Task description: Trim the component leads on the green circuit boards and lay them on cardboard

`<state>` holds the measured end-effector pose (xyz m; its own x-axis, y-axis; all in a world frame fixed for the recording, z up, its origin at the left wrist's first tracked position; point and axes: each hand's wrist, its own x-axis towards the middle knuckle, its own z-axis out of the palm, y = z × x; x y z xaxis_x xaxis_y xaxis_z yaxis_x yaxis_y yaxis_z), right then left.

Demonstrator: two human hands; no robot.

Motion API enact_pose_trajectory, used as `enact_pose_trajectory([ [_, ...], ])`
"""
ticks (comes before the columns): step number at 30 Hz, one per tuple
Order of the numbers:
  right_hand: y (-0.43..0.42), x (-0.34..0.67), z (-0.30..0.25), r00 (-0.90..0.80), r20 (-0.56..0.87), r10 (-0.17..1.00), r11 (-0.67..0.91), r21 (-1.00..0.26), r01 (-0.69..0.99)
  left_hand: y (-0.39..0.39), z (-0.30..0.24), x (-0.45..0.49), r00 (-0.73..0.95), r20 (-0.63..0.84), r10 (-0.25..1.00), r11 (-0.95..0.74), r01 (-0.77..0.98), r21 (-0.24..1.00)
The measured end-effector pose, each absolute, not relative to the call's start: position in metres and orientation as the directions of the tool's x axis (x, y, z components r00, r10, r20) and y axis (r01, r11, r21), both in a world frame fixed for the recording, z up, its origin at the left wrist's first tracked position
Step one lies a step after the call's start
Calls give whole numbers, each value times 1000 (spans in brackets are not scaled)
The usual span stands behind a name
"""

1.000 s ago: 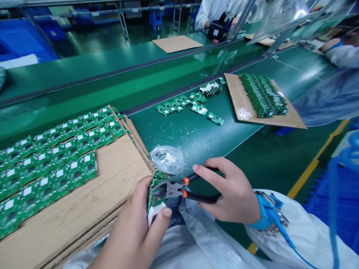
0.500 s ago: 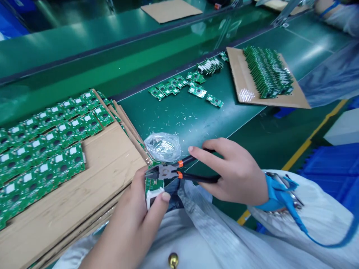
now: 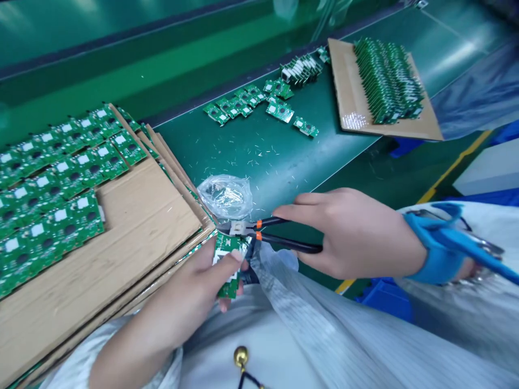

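Note:
My left hand (image 3: 203, 283) is closed round a small green circuit board (image 3: 227, 254), thumb pressed on its face, just off the table's near edge. My right hand (image 3: 352, 232) grips black-handled cutting pliers with orange collars (image 3: 263, 232). The pliers' jaws rest on the board's top edge. A blue wrist strap (image 3: 436, 251) with a blue cord sits on my right wrist. A crumpled clear plastic bag (image 3: 225, 195) lies on the green table right behind the pliers.
Stacked cardboard sheets (image 3: 133, 227) at left carry rows of green boards (image 3: 52, 178). Loose boards (image 3: 259, 105) lie mid-table, and a far cardboard sheet (image 3: 352, 102) holds a dense row of boards. Cut wire bits litter the green mat (image 3: 267, 156).
The view has dropped and shifted. My left hand turned the board flatter and lower, and the pliers' jaws moved onto its top edge as my right hand came nearer.

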<state>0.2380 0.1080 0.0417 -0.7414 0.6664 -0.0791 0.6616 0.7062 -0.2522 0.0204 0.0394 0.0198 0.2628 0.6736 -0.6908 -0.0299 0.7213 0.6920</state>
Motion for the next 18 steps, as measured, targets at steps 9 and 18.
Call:
enact_pose_trajectory([
  [9,115,252,47,-744,-102,661,612,-500,613,29,11,18,290,-675,678,723,-100,683],
  [18,94,256,34,-712,198,674,736,-271,621,16,17,6,177,-461,870,379,359,853],
])
